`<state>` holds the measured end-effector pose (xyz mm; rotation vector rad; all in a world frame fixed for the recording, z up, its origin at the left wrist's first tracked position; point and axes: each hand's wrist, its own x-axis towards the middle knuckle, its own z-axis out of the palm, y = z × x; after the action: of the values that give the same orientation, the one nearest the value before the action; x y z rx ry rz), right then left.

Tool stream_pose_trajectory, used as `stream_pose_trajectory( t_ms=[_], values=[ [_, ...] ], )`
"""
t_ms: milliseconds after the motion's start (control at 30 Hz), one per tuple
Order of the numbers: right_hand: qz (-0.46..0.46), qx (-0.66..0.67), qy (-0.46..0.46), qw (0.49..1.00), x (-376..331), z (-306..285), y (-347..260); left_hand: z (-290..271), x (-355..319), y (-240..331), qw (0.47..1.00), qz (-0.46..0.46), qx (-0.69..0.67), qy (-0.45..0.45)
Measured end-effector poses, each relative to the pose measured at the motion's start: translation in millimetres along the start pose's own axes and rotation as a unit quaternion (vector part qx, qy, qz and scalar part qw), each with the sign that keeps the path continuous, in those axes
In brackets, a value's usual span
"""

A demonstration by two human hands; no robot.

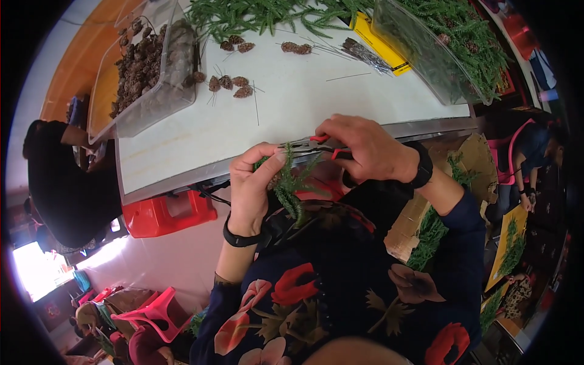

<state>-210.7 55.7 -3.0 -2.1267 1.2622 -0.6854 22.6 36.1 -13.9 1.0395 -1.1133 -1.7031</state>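
Observation:
My left hand [248,188] pinches a green artificial pine sprig [291,193] between thumb and fingers, just in front of the table's near edge. A small brown cone seems partly tucked in its greenery, mostly hidden. In my right hand [374,152] is a pair of pliers with red handles [320,139]. Their dark jaws point left and reach the top of the sprig by my left fingertips. Whether the jaws grip a wire there is too small to tell.
On the white table [292,91] lie several small pine cones [242,91] with wires and a bundle of wires [365,55] beside a yellow packet [389,52]. Clear tubs hold cones [137,76] and greenery [450,36]. A red stool [155,219] and cardboard box [406,234] stand below. Other people sit nearby.

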Motion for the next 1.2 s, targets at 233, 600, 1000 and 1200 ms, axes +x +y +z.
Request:
stream_pose_trajectory(
  t_ms=[233,600,1000,1200],
  values=[
    [-0.107,-0.059,0.02,0.992,10,-11,11,-27,11,-10,0.956,-0.137,-0.215,-0.142],
    [-0.17,-0.084,0.035,0.981,15,-13,12,-29,11,-19,0.891,-0.21,-0.325,-0.238],
    [0.026,0.015,-0.003,1.0,-13,0,-1,-19,8,-13,0.986,-0.097,-0.112,-0.081],
    [-0.086,-0.021,0.024,0.996,-1,-15,9,-30,10,-24,0.913,-0.186,-0.301,-0.204]
  ],
)
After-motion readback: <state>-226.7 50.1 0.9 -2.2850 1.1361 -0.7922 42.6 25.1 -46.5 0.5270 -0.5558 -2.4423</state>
